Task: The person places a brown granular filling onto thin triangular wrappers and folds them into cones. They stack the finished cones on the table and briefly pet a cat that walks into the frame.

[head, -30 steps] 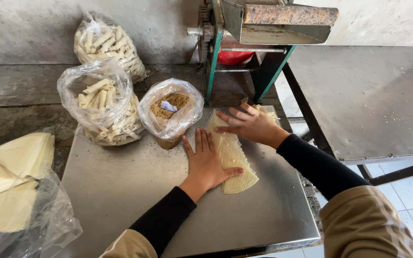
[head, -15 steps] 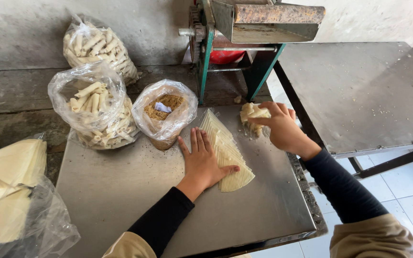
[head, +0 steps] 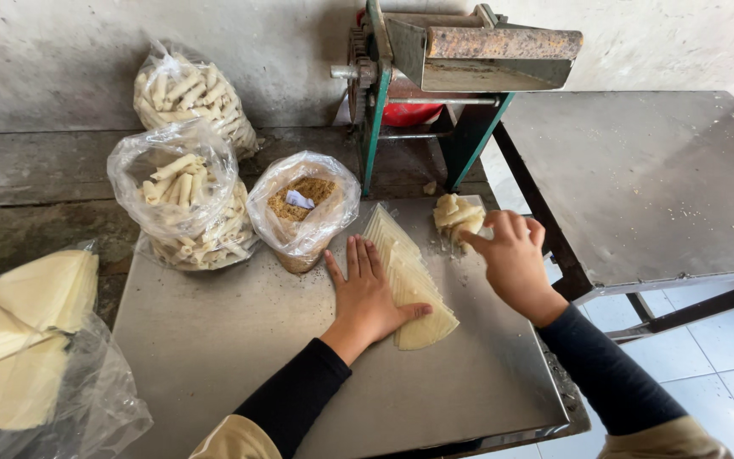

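So, going left to right: a metal worktop (head: 214, 340) sits against a stained concrete wall (head: 61, 59), with a grey ledge (head: 36, 178) running behind it. Far left there's a plastic bag of pale triangular wrappers (head: 19, 340), cut off by the edge so I can't see how full it is. Behind the worktop are two clear bags of rolled sticks, one back against the wall (head: 193, 98) and one nearer (head: 184, 200), then a smaller bag of brown crumbly filling (head: 303, 208) with a little white slip on top. Further right stands a rusty hand-crank machine on green legs (head: 460, 59), something red tucked underneath that I can't make out. Off to the right is a second metal table (head: 656, 178) and white floor tiles (head: 715, 374).

The left hand (head: 365, 293) lies flat with fingers spread, pressed on the near end of a stack of thin wrappers (head: 409, 285). That stack sits mid-worktop, fanned out, pale yellow, pointing toward the machine. The right hand (head: 511, 255) is curled, fingertips pinching at a lump of crumpled pale dough pieces (head: 456, 217) just beyond the stack; how much it actually grips is hidden by the fingers. Both arms wear dark sleeves.
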### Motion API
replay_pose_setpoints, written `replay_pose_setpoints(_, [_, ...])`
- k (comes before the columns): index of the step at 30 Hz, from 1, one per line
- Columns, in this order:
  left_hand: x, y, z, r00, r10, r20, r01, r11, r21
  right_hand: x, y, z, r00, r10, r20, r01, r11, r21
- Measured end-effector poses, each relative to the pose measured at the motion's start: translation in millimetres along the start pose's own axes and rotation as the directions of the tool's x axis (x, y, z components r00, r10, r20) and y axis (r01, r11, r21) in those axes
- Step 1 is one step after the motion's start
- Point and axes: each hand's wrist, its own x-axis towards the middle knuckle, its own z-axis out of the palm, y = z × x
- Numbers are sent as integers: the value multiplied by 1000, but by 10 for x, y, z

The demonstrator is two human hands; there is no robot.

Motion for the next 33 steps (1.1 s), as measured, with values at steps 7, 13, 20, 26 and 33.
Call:
replay_pose_setpoints(7, [-14, 22, 25, 1000, -1, -16, 1, 1000, 4, -223, -48, -27, 996, 73, -45, -63, 979, 192])
replay_pose_setpoints(13, [-27, 21, 13, 1000, -5, -15, 6, 999, 36, -203, -109, 97, 995, 92, -25, -85, 973, 216])
replay_pose_setpoints(20, [-25, 16, 32, 1000, -6, -28, 7, 1000, 30, -199, -64, 174, 966, 216, 142, -257, 865, 431])
replay_pose_setpoints(26, [-56, 32, 8, 1000, -15, -2, 15, 1000, 26, -178, 76, 175, 945, 212, 248, -318, 770, 554])
replay_pose_setpoints(33, [-75, 22, -26, 1000, -10, 2, 10, 1000, -1, 93, -86, -108, 876, -37, 481, -483, -76, 872])
